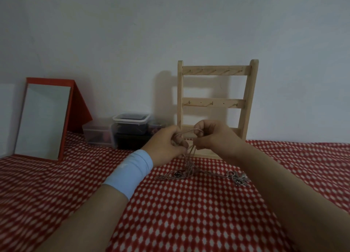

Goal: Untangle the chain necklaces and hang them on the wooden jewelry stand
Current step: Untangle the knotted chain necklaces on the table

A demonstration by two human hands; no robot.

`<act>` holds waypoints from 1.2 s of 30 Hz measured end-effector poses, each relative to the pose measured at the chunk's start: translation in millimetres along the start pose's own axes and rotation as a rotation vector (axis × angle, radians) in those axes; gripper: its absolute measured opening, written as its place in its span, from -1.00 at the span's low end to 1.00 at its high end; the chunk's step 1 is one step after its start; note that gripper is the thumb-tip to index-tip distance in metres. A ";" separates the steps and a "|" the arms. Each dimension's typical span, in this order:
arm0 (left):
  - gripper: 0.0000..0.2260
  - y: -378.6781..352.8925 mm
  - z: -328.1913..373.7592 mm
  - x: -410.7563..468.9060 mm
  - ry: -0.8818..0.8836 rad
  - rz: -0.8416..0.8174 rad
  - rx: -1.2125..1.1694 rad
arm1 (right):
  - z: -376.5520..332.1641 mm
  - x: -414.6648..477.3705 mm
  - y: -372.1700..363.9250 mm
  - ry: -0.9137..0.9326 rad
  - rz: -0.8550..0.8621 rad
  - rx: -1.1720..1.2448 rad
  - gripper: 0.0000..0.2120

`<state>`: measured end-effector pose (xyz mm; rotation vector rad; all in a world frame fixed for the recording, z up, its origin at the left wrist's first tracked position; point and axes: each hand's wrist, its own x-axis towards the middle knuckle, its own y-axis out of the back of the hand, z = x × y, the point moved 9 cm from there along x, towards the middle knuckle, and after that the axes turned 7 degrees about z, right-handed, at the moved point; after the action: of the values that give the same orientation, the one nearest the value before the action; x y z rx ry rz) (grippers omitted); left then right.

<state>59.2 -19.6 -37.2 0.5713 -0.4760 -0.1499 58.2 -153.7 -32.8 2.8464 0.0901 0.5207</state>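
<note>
- Left hand (166, 142), centre of frame, fingers curled, pinching a strand of the chain necklaces (186, 171).
- Right hand (214, 136) just beside it, fingers curled, pinching the same strand, which runs between the two hands.
- More strands hang from the hands to a tangle lying on the red patterned cloth (189, 214), just below centre.
- Wooden jewelry stand (216, 102) upright behind the hands, against the wall; hooks bare.
- Light blue wristband (130, 172) on the left wrist.
- Red-framed mirror (42, 119) at left; plastic containers (130, 119) between it and the stand.

Chain (186, 133) between left hand (166, 144), right hand (215, 136)
</note>
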 end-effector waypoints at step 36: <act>-0.67 9.9 0.6 -0.5 0.026 -0.070 -0.102 | 9.7 -5.1 -0.8 -0.148 0.117 0.019 -0.94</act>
<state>58.5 -11.5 -31.5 0.4894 -0.4206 -0.2315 56.8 -155.7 -43.6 2.9108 -0.0985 0.3323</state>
